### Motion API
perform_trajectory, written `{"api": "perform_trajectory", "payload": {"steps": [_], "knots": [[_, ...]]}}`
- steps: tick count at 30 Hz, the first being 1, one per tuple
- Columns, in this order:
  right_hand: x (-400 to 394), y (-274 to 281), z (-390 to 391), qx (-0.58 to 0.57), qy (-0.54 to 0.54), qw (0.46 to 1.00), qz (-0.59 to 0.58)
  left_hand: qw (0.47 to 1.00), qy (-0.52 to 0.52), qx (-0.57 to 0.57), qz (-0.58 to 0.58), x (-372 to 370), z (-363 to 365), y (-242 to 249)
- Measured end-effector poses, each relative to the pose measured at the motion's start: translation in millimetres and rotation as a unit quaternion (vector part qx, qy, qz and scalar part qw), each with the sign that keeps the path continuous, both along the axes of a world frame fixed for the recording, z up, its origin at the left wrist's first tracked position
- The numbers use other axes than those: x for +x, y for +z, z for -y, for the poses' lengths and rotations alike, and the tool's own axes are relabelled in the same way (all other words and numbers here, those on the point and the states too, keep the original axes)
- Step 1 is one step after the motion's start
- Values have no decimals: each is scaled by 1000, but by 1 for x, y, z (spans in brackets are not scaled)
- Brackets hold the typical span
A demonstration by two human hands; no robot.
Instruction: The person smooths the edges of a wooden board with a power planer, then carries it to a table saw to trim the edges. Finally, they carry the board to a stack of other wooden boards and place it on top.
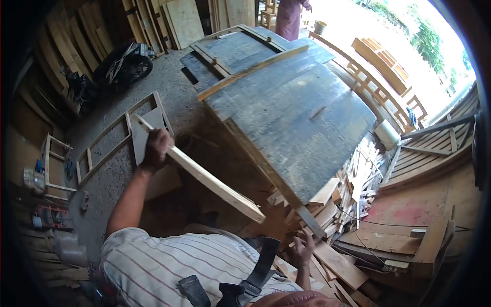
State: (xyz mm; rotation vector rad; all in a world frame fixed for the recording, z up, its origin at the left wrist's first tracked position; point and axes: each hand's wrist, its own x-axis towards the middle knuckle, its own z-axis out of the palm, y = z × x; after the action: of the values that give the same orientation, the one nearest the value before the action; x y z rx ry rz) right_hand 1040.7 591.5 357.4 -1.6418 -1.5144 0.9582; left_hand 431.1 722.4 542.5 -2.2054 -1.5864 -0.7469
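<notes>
My left hand (157, 148) is closed around a long, pale wooden batten (212, 185), near its far upper end. The batten slants down to the right, in front of my chest, its lower end close to the edge of the worktable. Beside the table's near corner is my right hand (304, 244), slightly blurred, its fingers apart and nothing visible in them. The large worktable (291, 123) has a worn, dark blue-grey top with a wooden edge rail (261, 161) along the near side. Across its far part lies a long wooden strip (250, 72).
Wood offcuts (353, 179) are heaped at the table's right. Loose boards (342, 263) lie by my right arm. A wooden frame (125, 130) rests on the floor at left, with a motorcycle (123, 64) beyond. A person (289, 18) stands behind the table.
</notes>
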Motion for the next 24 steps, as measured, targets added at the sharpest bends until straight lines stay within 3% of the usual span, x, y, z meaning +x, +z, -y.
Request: {"api": "perform_trajectory", "payload": {"steps": [2, 4, 5, 8, 11, 14, 17, 19, 20, 22, 23, 24], "knots": [[-101, 65, -29, 23, 53, 998, -37, 998, -44, -1, 43, -15, -12, -3], [-185, 85, -51, 122, 129, 983, -54, 993, -72, -4, 93, -32, -23, -12], [-220, 85, -51, 80, 145, 976, -139, 989, -79, -11, 125, -39, -28, -11], [-263, 11, -17, 31, -37, 991, -126, 981, -127, -49, 140, -82, -21, -18], [-267, -12, 0, 86, -86, 988, -90, 956, -82, -74, 272, -157, -31, -39], [-279, 4, 8, 100, -102, 987, -72, 843, 9, -243, 480, -218, -74, -113], [-296, 0, 19, 89, -125, 988, -24, 760, 14, -328, 561, -218, -85, -160], [-307, -20, 16, 108, -287, 919, -248, 754, 20, -324, 571, -205, -105, -173], [-287, -45, 15, 133, -267, 954, -3, 760, 27, -313, 568, -200, -122, -173], [-256, -32, 21, 80, -290, 913, 278, 783, 41, -270, 559, -189, -175, -145], [-205, -30, 2, 180, -347, 862, 323, 798, 46, -229, 556, -189, -210, -116], [-189, 33, -12, 248, -334, 883, 217, 812, 45, -186, 551, -187, -244, -73]]}}
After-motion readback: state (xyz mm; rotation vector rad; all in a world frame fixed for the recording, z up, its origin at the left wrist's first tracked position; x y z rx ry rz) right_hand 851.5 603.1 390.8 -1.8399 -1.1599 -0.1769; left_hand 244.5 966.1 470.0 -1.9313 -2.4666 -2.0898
